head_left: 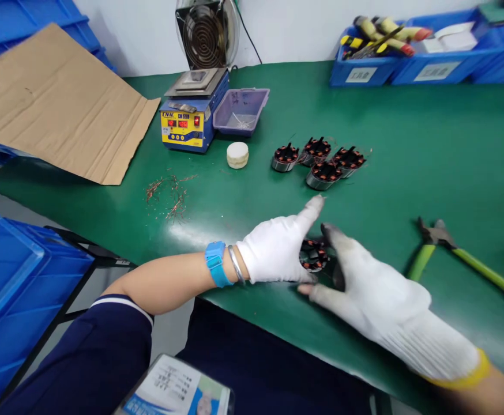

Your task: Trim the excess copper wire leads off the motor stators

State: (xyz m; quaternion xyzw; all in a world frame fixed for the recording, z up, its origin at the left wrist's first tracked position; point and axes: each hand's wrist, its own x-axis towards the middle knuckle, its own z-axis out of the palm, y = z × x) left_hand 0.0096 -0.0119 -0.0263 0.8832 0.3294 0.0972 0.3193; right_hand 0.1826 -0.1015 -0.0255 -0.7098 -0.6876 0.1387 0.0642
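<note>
A motor stator point(315, 255) with black insulation and copper windings sits low over the green table between my two gloved hands. My left hand point(275, 248), in a white glove, curves round its left side, one finger stretched out beyond it. My right hand point(368, 288), also gloved, is at the stator's right with thumb and fingers spread apart; whether a fingertip touches it is unclear. Beyond the hands stands a group of several similar stators point(323, 174), with thin loose wire ends. To the right lie green-handled cutting pliers point(436, 233), jaws pointing away.
Behind are a blue and yellow solder pot point(187, 124), a purple tray point(241, 109), a round white tin point(237, 154) and a fan point(204, 36). Copper wire scraps point(174, 196) lie at left, near cardboard point(57, 104). Blue bins point(360, 72) with tools line the back right.
</note>
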